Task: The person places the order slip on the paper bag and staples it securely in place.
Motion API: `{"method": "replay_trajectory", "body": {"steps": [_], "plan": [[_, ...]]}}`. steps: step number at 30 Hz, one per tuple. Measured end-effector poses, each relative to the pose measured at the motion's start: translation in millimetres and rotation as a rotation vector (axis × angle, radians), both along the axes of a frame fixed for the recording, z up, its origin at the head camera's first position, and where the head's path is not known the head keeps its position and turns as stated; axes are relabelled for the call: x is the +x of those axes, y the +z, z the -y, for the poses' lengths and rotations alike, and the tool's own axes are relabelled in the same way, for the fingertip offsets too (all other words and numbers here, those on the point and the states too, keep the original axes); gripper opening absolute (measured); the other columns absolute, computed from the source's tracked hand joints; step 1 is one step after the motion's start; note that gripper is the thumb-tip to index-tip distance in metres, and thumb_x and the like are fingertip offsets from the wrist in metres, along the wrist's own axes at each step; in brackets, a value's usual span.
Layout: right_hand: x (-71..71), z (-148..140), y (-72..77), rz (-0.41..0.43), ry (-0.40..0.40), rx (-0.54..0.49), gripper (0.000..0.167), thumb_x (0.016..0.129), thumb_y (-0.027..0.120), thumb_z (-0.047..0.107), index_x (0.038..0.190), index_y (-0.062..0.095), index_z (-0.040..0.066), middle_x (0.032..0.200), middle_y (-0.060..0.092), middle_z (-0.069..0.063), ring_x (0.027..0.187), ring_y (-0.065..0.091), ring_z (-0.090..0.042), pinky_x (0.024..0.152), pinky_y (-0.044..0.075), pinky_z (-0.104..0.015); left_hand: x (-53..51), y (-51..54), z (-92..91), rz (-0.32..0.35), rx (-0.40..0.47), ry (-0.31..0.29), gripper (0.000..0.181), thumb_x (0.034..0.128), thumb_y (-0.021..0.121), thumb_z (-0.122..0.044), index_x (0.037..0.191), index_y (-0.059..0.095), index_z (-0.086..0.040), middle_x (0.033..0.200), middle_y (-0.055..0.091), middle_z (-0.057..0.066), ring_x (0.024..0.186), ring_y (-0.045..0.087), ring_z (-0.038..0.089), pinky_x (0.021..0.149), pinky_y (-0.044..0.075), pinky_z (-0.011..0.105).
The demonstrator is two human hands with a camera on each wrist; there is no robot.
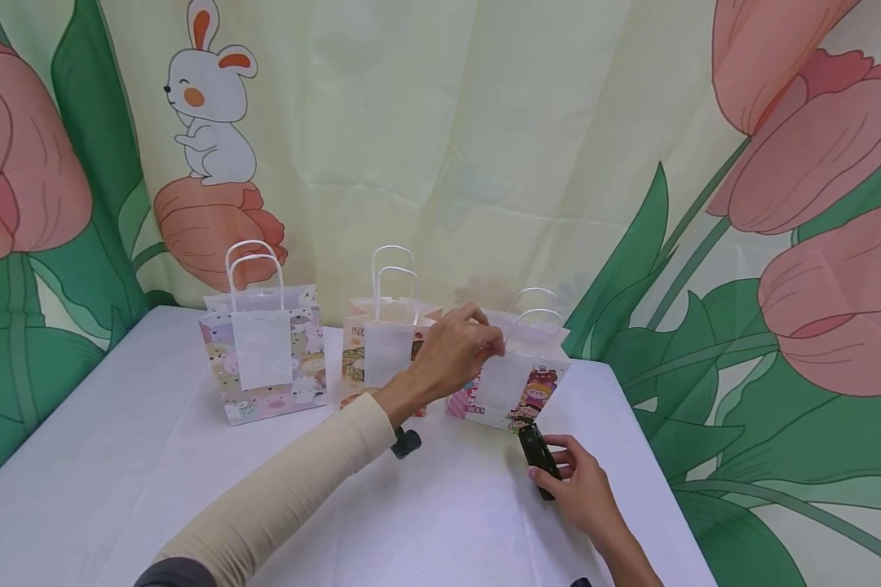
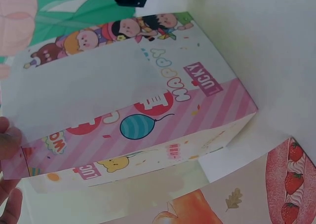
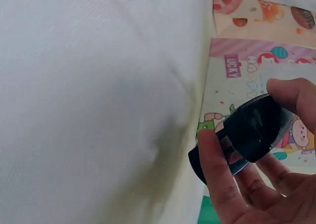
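On the right of the head view stands a pink and white paper gift bag [image 1: 501, 390] with cartoon children and a blank white panel, its white rope handles upright. My left hand [image 1: 458, 346] pinches its upper left edge; in the left wrist view the fingertips [image 2: 9, 144] show at the bag's rim. A black stapler [image 1: 537, 458] is gripped between the thumb and fingers of my right hand [image 1: 582, 489], just in front of that bag's lower right corner. Seen from the right wrist, the stapler [image 3: 256, 128] hides part of the bag's printed front.
Left of the held bag is a food-print paper bag [image 1: 354, 350], partly behind my left forearm. Farther left stands an animal-print paper bag [image 1: 310, 399]. All are on a white-covered table [image 1: 103, 456], before a curtain [image 1: 382, 122] printed with tulips and a rabbit.
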State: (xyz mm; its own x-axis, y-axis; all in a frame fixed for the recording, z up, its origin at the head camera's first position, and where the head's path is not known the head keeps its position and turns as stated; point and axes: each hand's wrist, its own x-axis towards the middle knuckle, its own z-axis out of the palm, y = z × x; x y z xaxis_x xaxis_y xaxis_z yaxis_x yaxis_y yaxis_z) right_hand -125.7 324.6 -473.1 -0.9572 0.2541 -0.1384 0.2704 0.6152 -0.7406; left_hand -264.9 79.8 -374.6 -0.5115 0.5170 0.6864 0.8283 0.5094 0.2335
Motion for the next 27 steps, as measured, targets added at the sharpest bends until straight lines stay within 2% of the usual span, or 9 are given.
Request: {"method": "replay_trajectory", "body": {"steps": [5, 12, 15, 18, 22, 27], "plan": [[-1.7, 2, 4.0, 0.04, -0.025, -0.115, 0.054, 0.091, 0.082, 0.011, 0.141, 0.061, 0.011, 0.116, 0.075, -0.012, 0.096, 0.066, -0.02, 0.08, 0.057, -0.033, 0.0, 0.0, 0.0, -0.001, 0.003, -0.003, 0.008, 0.0961, 0.079, -0.014, 0.092, 0.083, -0.02, 0.088, 0.08, -0.007, 0.096, 0.063, 0.013, 0.083, 0.053, 0.029], [-4.1, 1, 5.5, 0.043, -0.019, -0.247, 0.062, 0.088, 0.081, 0.002, 0.145, 0.059, 0.007, 0.129, 0.069, -0.017, 0.107, 0.063, -0.023, 0.082, 0.056, -0.032, -0.6, -0.1, 0.0, -0.009, 0.004, -0.004, 0.009, 0.0967, 0.079, -0.014, 0.092, 0.083, -0.02, 0.088, 0.081, -0.008, 0.095, 0.064, 0.013, 0.083, 0.053, 0.028], [-2.5, 3, 7.4, 0.029, -0.01, -0.296, 0.057, 0.091, 0.082, 0.008, 0.144, 0.06, 0.005, 0.131, 0.067, -0.017, 0.102, 0.064, -0.022, 0.079, 0.059, -0.03, -0.6, -0.1, -0.1, -0.007, 0.003, -0.004, 0.009, 0.0967, 0.079, -0.014, 0.092, 0.083, -0.02, 0.088, 0.081, -0.007, 0.096, 0.064, 0.014, 0.083, 0.053, 0.029], [-1.0, 6, 11.0, 0.015, 0.003, -0.302, 0.055, 0.096, 0.081, 0.018, 0.145, 0.059, 0.006, 0.132, 0.067, -0.016, 0.102, 0.064, -0.021, 0.08, 0.06, -0.028, -0.4, 0.3, -0.2, -0.003, 0.003, -0.003, 0.008, 0.0967, 0.079, -0.015, 0.093, 0.084, -0.02, 0.089, 0.081, -0.007, 0.096, 0.064, 0.014, 0.083, 0.054, 0.029], [-0.5, 7, 13.7, -0.009, 0.016, -0.28, 0.054, 0.1, 0.076, 0.026, 0.147, 0.054, 0.015, 0.132, 0.071, -0.014, 0.108, 0.069, -0.021, 0.094, 0.06, -0.033, -0.3, 0.1, -0.2, 0.003, 0.002, -0.001, 0.007, 0.0965, 0.079, -0.016, 0.094, 0.084, -0.02, 0.09, 0.081, -0.006, 0.096, 0.064, 0.014, 0.084, 0.054, 0.029], [-0.7, 7, 15.7, -0.027, 0.038, -0.309, 0.053, 0.104, 0.071, 0.03, 0.151, 0.047, 0.024, 0.136, 0.072, -0.019, 0.119, 0.072, -0.027, 0.111, 0.054, -0.051, -0.6, 0.0, 0.1, 0.006, -0.001, 0.008, 0.007, 0.0961, 0.08, -0.016, 0.094, 0.084, -0.02, 0.09, 0.081, -0.007, 0.097, 0.064, 0.014, 0.085, 0.055, 0.029]]}}
